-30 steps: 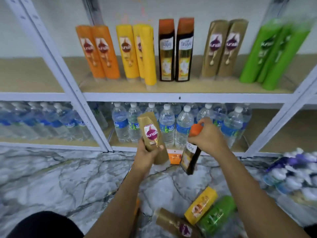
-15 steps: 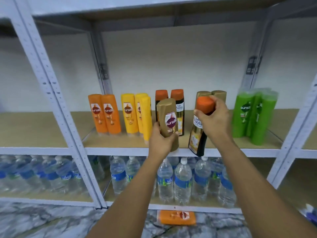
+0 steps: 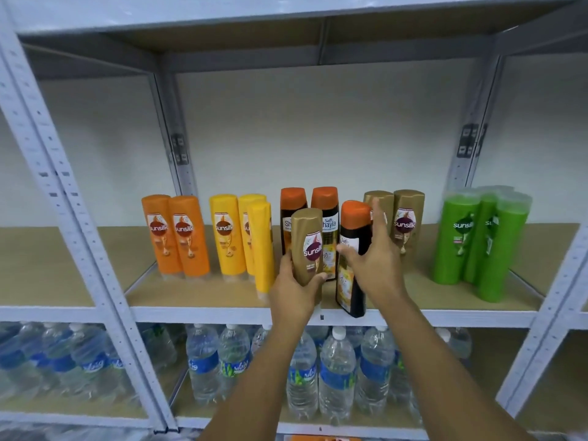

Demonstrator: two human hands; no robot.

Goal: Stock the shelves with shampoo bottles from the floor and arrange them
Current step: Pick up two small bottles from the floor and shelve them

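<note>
Two bottles are at the shelf [image 3: 222, 308] front, one per hand. Left hand [image 3: 294, 289] grips the gold bottle [image 3: 308, 246] low on its body, fingers and thumb curled round it, long axis upright, base seemingly just above the board, though the hand hides that. Right hand [image 3: 375, 265] has spread, straight fingers laid against the right side of the dark bottle [image 3: 353, 259], which stands near the front edge with its orange cap tipped slightly toward the left hand; whether the thumb presses its front I cannot tell. The gold pair [image 3: 394, 218] stands behind and to the right of both hands, beyond the right hand's fingertips, so the gold bottle must cross past the dark one to join them. The dark pair [image 3: 310, 218] stands directly behind the left hand's grip, so the dark bottle is probably nearer its slot and only needs pushing back and straightening.
</note>
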